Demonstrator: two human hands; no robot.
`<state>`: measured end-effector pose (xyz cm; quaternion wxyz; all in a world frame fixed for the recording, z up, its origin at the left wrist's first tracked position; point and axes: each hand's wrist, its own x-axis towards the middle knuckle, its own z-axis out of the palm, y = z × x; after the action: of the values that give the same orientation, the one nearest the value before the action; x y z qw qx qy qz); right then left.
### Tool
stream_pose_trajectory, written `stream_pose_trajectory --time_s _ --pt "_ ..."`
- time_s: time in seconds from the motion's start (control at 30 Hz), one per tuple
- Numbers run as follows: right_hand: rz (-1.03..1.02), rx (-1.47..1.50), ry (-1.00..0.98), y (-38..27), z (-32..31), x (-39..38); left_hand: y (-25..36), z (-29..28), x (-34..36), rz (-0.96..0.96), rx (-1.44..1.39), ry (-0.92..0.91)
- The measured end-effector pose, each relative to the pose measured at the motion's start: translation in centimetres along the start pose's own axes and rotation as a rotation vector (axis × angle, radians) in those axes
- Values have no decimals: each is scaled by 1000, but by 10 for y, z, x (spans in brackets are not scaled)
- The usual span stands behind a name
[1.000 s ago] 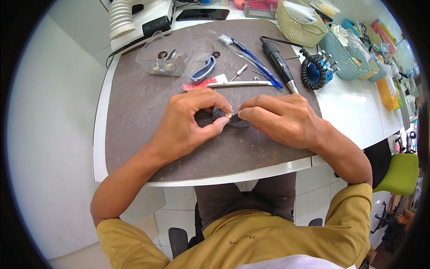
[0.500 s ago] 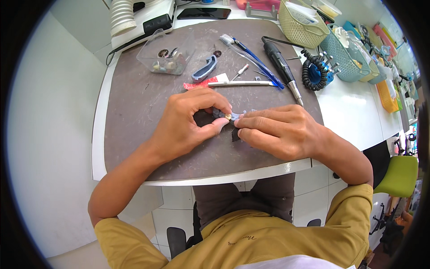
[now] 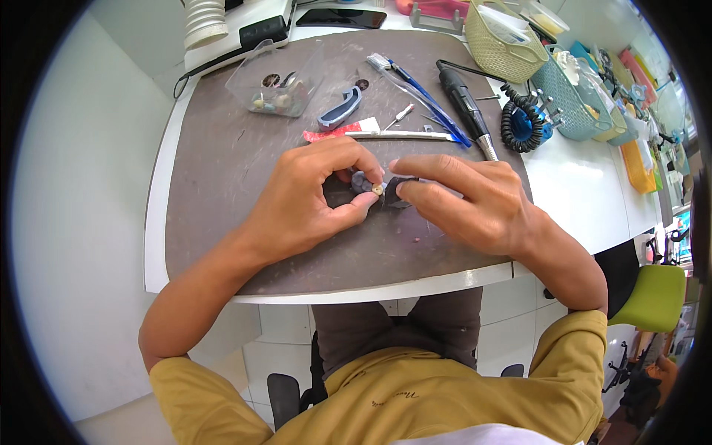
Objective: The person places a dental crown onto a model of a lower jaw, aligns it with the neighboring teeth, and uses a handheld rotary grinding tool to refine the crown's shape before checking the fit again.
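My left hand [image 3: 308, 196] pinches a small grey-blue dental model [image 3: 361, 182] between thumb and forefinger, above the brown mat. A cream-coloured tooth-shaped piece [image 3: 377, 190] shows at the model's edge, by the thumb tip. Close on its right, a small flat black piece [image 3: 398, 196] is held at the fingertips of my right hand [image 3: 475, 200]. That hand's forefinger is stretched out above the black piece, apart from the model. The lower fingers hide part of the grip.
Beyond the hands lie a grey-blue tray-shaped part [image 3: 340, 110], a red-and-white packet [image 3: 326, 136], a white-handled tool [image 3: 404, 136], a blue brush [image 3: 430, 104] and a black rotary handpiece [image 3: 466, 104]. A clear box [image 3: 248, 85] stands left; baskets [image 3: 504, 55] stand at the far right.
My right hand has drawn back from the model, its forefinger lifting. The black piece has come up from below the fingers to beside the cream piece. My left hand keeps its pinch.
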<state>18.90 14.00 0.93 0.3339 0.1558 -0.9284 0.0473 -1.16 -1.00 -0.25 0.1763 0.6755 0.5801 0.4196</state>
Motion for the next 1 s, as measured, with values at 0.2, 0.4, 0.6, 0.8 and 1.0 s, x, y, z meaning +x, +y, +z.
stream_pose_trajectory --time_s 0.2,0.4,0.6,0.8,1.0 --pt "7 -11 -34 1 3 1 -3 2 0 23 -15 22" --pt "12 -29 -71 1 4 0 -5 2 0 36 -24 22" --pt "-4 -14 -74 0 4 1 -6 1 -1 42 -28 20" --pt "24 -22 -80 1 3 1 -6 0 0 41 -28 13" --pt "39 -25 -115 1 3 0 -8 0 -1 42 -7 9"
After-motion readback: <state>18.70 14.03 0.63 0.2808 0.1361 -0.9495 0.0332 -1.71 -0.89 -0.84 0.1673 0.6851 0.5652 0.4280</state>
